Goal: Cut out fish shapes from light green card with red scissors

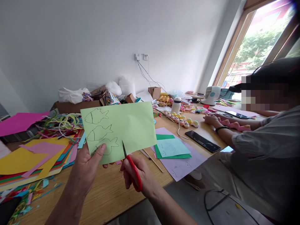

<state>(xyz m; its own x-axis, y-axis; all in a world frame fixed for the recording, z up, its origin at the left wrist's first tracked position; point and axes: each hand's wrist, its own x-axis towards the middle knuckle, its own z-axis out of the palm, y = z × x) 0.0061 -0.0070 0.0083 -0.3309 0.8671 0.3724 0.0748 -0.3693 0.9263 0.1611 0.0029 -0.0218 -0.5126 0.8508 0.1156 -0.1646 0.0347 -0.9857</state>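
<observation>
A light green sheet of paper [134, 125] is held up above the table by my left hand [89, 164], thumb in front and fingers behind. Three fish outlines are drawn on its left side, and my thumb covers part of the lowest. My right hand [136, 173] grips red-handled scissors [136, 178], fingers around the handles. Their dark blades point up at the sheet's lower edge, right of the fish; whether the blades touch the paper I cannot tell. Beyond, a pale blue sheet [173, 147] lies on green and purple paper.
Coloured paper [21, 161] is stacked at the left, with paper scraps [30, 200] in front. A black phone [202, 141] lies on the wooden table [112, 193]. At the right sits another person [269, 140], hands at a pink strip. A white bottle [176, 105] stands behind.
</observation>
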